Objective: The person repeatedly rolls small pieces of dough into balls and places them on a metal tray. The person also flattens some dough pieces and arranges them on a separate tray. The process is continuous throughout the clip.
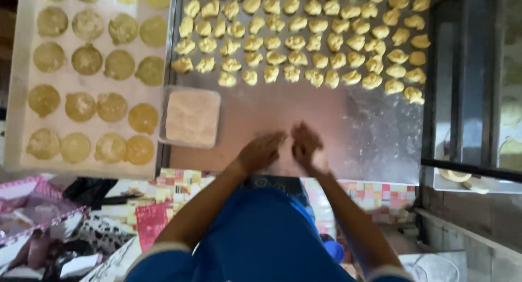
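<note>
- Right now I see a shiny metal sheet dusted with flour, taking up the middle and right of my view.
- My left hand and right hand meet over the bare near part of the sheet, palms facing, fingertips close together.
- Fingers of both hands are curled narrow; motion blur hides whether any dough sits between them, so I cannot tell.
- Rows of small yellow dough pieces cover the far part of the sheet, well apart from the hands.
- A square container of pale flour stands at the sheet's left edge, near the left hand.
- Left of it, a white tray carries flat round dough discs in rows, floured on top.
- Below the sheet lies a checked cloth in red, yellow and white.
- At lower left I make out crumpled pink and clear plastic bags.
- A dark metal frame stands along the right side.
</note>
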